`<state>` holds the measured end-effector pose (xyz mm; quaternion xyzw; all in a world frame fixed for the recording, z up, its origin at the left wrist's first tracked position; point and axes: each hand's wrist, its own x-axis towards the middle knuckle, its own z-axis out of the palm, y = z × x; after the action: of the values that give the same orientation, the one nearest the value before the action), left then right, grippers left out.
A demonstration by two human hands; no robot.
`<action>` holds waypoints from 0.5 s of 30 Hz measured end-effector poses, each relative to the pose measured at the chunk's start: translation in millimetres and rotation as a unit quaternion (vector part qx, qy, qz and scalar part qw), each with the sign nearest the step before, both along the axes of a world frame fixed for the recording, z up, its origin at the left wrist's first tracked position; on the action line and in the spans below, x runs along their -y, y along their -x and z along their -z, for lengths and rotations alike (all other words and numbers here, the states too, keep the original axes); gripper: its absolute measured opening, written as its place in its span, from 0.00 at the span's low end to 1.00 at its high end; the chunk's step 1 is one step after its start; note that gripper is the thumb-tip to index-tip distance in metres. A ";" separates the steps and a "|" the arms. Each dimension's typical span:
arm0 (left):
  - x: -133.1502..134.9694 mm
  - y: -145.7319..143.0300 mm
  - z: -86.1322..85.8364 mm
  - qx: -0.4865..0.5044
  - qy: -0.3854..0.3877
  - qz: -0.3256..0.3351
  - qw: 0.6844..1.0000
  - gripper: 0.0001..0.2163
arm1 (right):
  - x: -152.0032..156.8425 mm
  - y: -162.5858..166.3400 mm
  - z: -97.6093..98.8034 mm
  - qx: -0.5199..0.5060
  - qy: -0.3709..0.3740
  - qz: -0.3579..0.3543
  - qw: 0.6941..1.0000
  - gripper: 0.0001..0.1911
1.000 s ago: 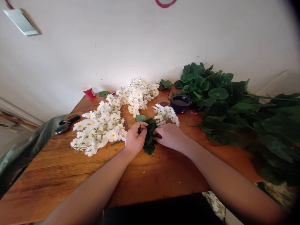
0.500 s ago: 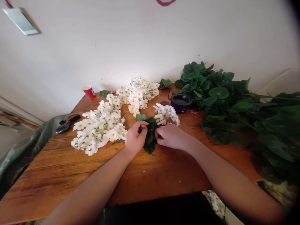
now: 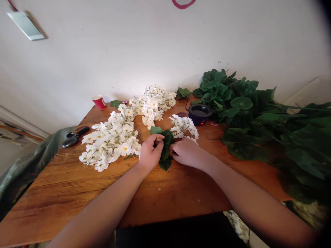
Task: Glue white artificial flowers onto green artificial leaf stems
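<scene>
Leaf cluster: green artificial leaves (image 3: pixel 165 151), the middle hidden behind the left hand (image 3: pixel 151 153) and the right hand (image 3: pixel 188 154).
Right of the table: foliage pile (image 3: pixel 292 144), cut off by the picture's right edge.
Below the near right corner: white blossoms (image 3: pixel 234 222), partly hidden by the table (image 3: pixel 165 193).
Table's left edge: black-handled tool (image 3: pixel 74 137), its kind too small to tell.
Top edge: red ring (image 3: pixel 183 3) on the wall, cut off.

The camera sits on my head and looks forward and down, along my forearms (image 3: pixel 103 203) to my left hand (image 3: pixel 151 153) and right hand (image 3: pixel 188 153), fairly close below it. It takes in most of the wooden table (image 3: pixel 181 193) and, past the far edge, the white wall (image 3: pixel 129 44) filling the top of the view. The upper right corner darkens.
</scene>
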<state>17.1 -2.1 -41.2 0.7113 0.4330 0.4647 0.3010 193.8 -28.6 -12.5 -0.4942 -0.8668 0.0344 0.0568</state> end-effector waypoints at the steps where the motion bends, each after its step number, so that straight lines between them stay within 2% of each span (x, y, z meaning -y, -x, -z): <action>1: 0.0 0.0 -0.3 -0.001 0.000 0.000 1.000 0.07 | 0.2 -0.1 1.2 0.002 -0.001 -0.004 1.000 0.09; 6: -0.5 -0.6 0.6 0.006 0.008 0.000 1.000 0.06 | 0.9 -5.2 -3.0 -0.015 0.023 -0.011 1.000 0.09; 10: -1.2 -1.5 1.2 0.015 0.008 0.005 1.000 0.06 | 0.9 -15.5 -17.5 -0.130 0.102 0.027 0.986 0.07; 12: -1.6 -1.8 0.7 0.017 0.012 0.008 1.000 0.06 | 1.2 -21.9 -24.6 -0.216 0.161 0.046 0.962 0.08; 15: -1.9 -1.8 -0.2 0.013 0.014 0.007 1.000 0.06 | 1.7 -28.8 -31.2 -0.358 0.239 0.032 0.902 0.11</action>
<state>19.0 -0.2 -41.0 0.7044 0.4304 0.4654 0.3195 222.6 -30.2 18.6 -0.4750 -0.7371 0.4138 0.2446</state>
